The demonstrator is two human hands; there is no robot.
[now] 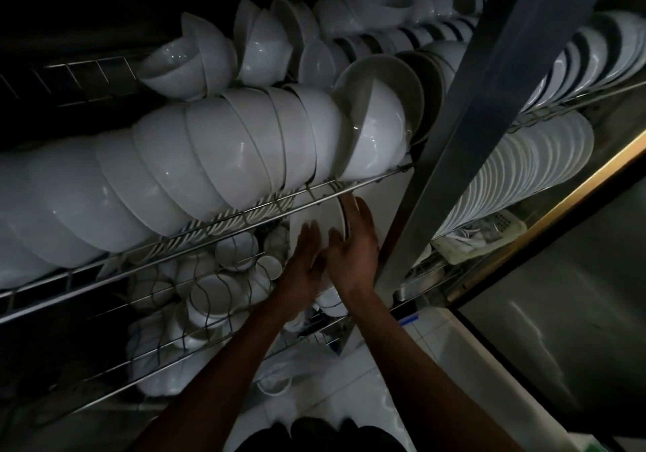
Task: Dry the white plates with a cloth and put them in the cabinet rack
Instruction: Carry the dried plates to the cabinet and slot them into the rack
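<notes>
A white plate stands on edge in the lower tier of the wire cabinet rack, just under the front rail. My left hand lies flat against the plate's near face with fingers spread. Over the plate's right rim curl the fingers of my right hand, gripping that edge. The lower part of the plate is hidden behind both hands. No cloth is in view.
A long row of white bowls fills the tier above the hands. Small cups and bowls crowd the lower tier to the left. A metal cabinet post rises just right of my right hand, with stacked white plates beyond it.
</notes>
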